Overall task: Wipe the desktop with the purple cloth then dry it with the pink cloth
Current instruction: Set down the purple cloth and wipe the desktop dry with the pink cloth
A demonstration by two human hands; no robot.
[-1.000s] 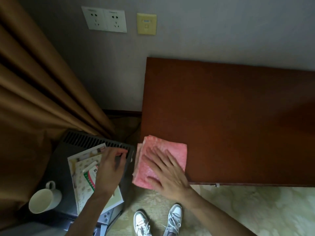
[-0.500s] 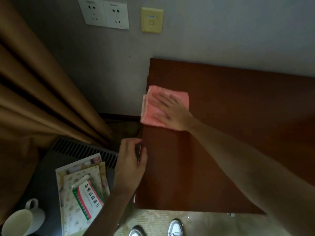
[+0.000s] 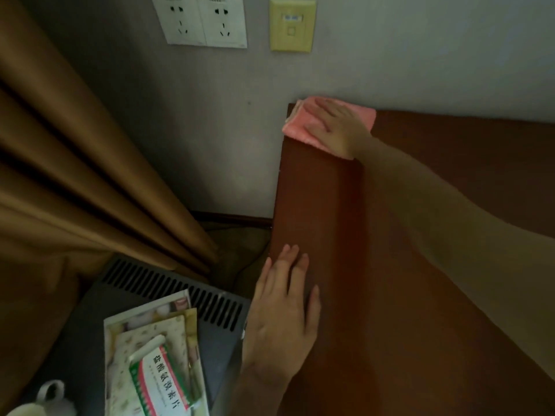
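The folded pink cloth (image 3: 295,127) lies at the far left corner of the dark reddish-brown desktop (image 3: 390,295), against the wall. My right hand (image 3: 336,127) presses flat on it with straight fingers, arm stretched across the desk. My left hand (image 3: 282,310) rests flat with straight fingers on the desk's left edge, nearer to me. No purple cloth is in view.
Left of the desk stands a grey vented unit (image 3: 168,295) with booklets and a green-red medicine box (image 3: 159,379) on it. A white mug (image 3: 45,400) sits at the bottom left. Brown curtains (image 3: 75,175) hang at left; wall sockets (image 3: 204,22) are above.
My right hand has slid the pink cloth from the near left corner up along the left edge to the far corner. My left hand moved from the booklets onto the desk's edge.
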